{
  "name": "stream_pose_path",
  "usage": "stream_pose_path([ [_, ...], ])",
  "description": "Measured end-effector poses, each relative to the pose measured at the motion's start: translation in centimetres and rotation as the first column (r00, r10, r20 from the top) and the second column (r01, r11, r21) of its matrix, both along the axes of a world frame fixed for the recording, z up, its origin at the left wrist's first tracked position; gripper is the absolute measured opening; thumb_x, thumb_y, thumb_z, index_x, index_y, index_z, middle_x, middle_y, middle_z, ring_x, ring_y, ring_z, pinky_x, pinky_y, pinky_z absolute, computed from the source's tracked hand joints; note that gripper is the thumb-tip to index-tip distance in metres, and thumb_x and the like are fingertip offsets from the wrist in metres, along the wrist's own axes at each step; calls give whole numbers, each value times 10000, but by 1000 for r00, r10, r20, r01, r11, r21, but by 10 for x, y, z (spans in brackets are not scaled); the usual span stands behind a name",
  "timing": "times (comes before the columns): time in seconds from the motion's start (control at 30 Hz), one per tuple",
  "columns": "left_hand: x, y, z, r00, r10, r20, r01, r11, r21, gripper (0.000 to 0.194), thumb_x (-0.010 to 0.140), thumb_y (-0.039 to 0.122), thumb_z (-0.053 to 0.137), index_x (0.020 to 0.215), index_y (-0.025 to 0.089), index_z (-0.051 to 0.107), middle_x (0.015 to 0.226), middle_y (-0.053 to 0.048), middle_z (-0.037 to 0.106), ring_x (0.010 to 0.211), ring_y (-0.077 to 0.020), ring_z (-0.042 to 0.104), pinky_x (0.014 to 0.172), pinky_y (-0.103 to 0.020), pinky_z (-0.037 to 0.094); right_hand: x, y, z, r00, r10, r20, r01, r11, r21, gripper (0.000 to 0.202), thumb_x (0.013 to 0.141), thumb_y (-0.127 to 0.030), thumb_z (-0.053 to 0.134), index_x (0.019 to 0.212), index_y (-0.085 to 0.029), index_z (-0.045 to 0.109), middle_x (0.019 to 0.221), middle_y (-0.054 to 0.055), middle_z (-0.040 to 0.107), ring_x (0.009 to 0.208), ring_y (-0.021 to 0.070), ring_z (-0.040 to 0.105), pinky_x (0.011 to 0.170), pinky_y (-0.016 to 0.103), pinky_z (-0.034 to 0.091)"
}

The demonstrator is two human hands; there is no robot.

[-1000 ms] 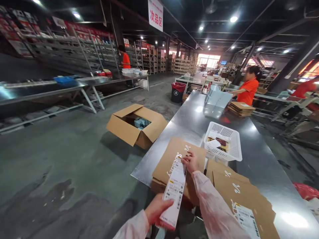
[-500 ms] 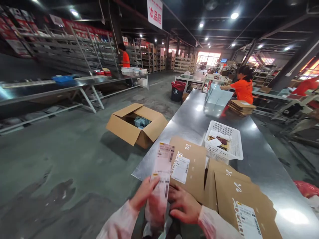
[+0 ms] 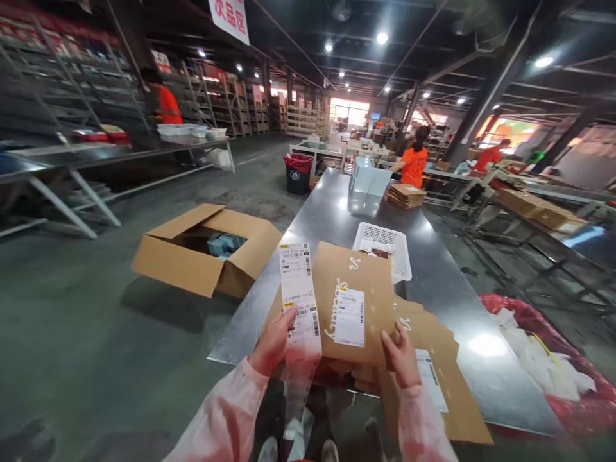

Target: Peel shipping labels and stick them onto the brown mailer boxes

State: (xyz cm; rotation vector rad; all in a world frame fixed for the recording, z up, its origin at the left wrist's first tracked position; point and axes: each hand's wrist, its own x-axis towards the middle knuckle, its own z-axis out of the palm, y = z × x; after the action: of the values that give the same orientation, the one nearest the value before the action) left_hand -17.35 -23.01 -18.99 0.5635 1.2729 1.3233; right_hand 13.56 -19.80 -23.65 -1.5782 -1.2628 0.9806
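Note:
My left hand (image 3: 275,340) is closed on a long strip of printed shipping labels (image 3: 299,289), which hangs down past the table edge. My right hand (image 3: 402,357) pinches the right edge of a flat brown cardboard mailer (image 3: 327,324) that bears a white label (image 3: 350,317). More flat mailers (image 3: 452,391) lie fanned out to the right, partly under my right forearm, one with a label on it. Behind the held mailer stands a white perforated basket (image 3: 404,256) with small items inside, partly covered by the mailer.
The metal table (image 3: 481,321) runs forward. An open carton (image 3: 192,263) with blue-grey boxes stands at left; a red-lined bin (image 3: 548,359) is at right. A person in orange (image 3: 414,167) works at the far end beside stacked mailers (image 3: 407,196).
The view has turned right. My right hand has moved from beside the label strip to the mailer's right edge, and the mailer now sits nearer, in front of the basket.

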Motion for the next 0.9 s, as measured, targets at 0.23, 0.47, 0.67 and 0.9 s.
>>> stream_pose_path([
  [0.23,25,-61,22,980,-140,140,130,988,80,559,628,545,779,1011,152,673,991,-84,743,894,-241,682,809,-325,540,90,-28,69,890,-195,413,281,946,-159,815,449,-552,748,1146,-149,626,1199,209,620,1112,407,577,947,573,452],
  [0.47,38,-75,13,933,-345,-101,359,916,181,517,662,550,751,942,118,697,921,-96,731,878,-234,654,823,-305,499,-117,-86,54,826,387,-410,-443,895,-48,604,663,-634,699,1049,-170,688,1033,113,721,931,274,668,878,443,528],
  [0.67,25,-67,8,990,-143,-20,144,982,118,489,609,536,782,835,106,719,799,-86,727,723,-203,633,704,-301,491,-132,-77,57,814,515,-267,-552,830,-84,604,600,-613,759,976,-142,722,947,120,740,847,274,689,797,418,561],
  [0.9,35,-68,-19,996,33,-84,-25,996,91,528,575,621,760,532,125,585,486,37,501,504,-92,418,523,-227,330,-139,-37,82,747,658,98,-655,753,-67,358,746,-512,636,829,-186,756,792,79,744,727,245,683,669,353,541],
])
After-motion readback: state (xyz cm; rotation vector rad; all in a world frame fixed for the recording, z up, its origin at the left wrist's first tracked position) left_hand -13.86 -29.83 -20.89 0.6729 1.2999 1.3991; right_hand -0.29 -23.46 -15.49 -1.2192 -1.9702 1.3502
